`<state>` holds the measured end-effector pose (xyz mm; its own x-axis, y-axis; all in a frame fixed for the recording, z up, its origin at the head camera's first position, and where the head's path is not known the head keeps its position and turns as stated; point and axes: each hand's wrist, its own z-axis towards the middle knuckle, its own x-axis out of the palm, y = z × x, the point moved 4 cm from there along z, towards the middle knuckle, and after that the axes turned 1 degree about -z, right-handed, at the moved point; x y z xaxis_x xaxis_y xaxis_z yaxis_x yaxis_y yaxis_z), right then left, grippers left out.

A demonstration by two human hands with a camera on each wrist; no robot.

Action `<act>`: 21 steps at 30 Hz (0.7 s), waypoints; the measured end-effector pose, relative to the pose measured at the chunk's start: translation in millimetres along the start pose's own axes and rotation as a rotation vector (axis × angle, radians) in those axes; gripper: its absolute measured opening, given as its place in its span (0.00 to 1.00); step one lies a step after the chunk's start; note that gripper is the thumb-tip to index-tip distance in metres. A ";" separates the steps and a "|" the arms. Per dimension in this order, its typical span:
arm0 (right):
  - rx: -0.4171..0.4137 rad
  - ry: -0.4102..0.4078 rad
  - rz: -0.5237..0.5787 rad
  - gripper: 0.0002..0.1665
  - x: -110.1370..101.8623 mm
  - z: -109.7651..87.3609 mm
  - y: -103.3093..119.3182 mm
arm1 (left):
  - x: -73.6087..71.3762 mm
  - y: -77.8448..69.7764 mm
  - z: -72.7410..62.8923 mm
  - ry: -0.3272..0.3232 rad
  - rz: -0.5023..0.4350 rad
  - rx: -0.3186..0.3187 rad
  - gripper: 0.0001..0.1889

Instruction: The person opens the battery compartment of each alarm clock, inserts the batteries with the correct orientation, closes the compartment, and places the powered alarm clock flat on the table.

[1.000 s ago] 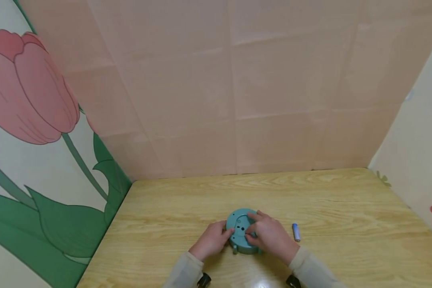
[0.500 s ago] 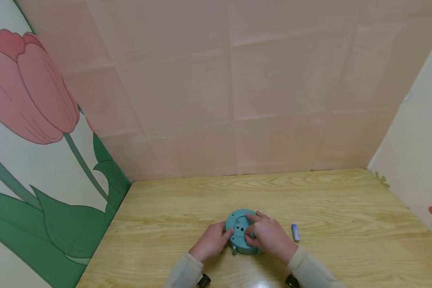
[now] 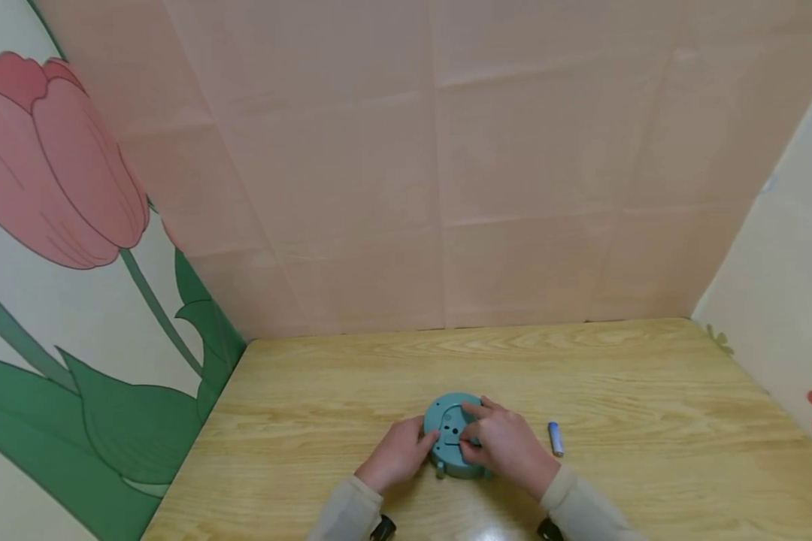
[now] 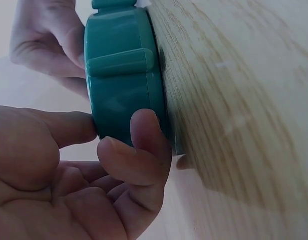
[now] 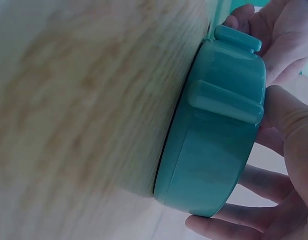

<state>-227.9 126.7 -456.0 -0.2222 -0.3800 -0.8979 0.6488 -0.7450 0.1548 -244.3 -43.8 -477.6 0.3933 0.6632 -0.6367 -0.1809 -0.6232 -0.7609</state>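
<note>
A round teal alarm clock [image 3: 455, 462] lies back side up on the table, its short feet toward me. My left hand [image 3: 395, 451] grips its left rim, thumb on the back and fingers against the side. The left wrist view shows those curled fingers [image 4: 126, 167] at the rim. My right hand [image 3: 510, 447] is over the right part of the back, thumb and index finger pinched together at the battery cover [image 3: 450, 442]. Other right fingers [image 5: 229, 222] reach the rim in the right wrist view. The clock's front is hidden.
A blue and white battery [image 3: 555, 439] lies on the wooden table [image 3: 311, 391], right of my right hand. A pinkish cloth [image 3: 440, 188] hangs behind the table. Walls with painted flowers stand left and right.
A dark gap along the battery cover's edge shows more clearly now, beside my right fingertips. Both hands keep nearly the same place, and the battery has not moved.
</note>
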 end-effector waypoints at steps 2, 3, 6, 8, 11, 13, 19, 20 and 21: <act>0.011 0.001 -0.001 0.03 0.2 -0.8 -0.5 | 0.1 0.0 -0.2 -0.001 -0.003 0.001 0.18; 0.014 -0.001 -0.002 0.03 0.3 -1.3 -0.6 | 0.3 0.4 -0.1 0.002 -0.008 -0.001 0.18; 0.022 -0.017 -0.007 0.04 0.7 -2.3 -1.0 | 0.9 1.3 0.0 0.007 -0.025 -0.008 0.17; 0.023 -0.030 -0.007 0.04 0.8 -2.9 -1.2 | 1.5 1.8 0.1 0.008 -0.035 -0.011 0.17; 0.031 -0.042 0.003 0.02 1.1 -3.9 -1.6 | 2.3 2.4 -0.2 0.009 -0.051 -0.016 0.17; 0.042 -0.044 0.018 0.02 1.8 -4.9 -2.2 | 2.9 3.0 -0.1 0.010 -0.056 -0.020 0.17; 0.074 -0.034 0.051 0.03 2.6 -7.4 -4.9 | 3.4 3.2 0.8 0.007 -0.038 -0.023 0.18; 0.078 -0.032 0.054 0.03 2.5 -7.5 -5.2 | 3.0 3.0 1.0 0.005 -0.029 -0.019 0.18; 0.081 -0.031 0.057 0.03 2.3 -7.4 -5.5 | 2.6 2.7 1.3 0.004 -0.023 -0.017 0.19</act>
<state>-226.5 134.0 -461.9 -0.2099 -0.4386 -0.8738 0.6002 -0.7633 0.2390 -245.0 -43.3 -481.4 0.4007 0.6758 -0.6187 -0.1565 -0.6149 -0.7729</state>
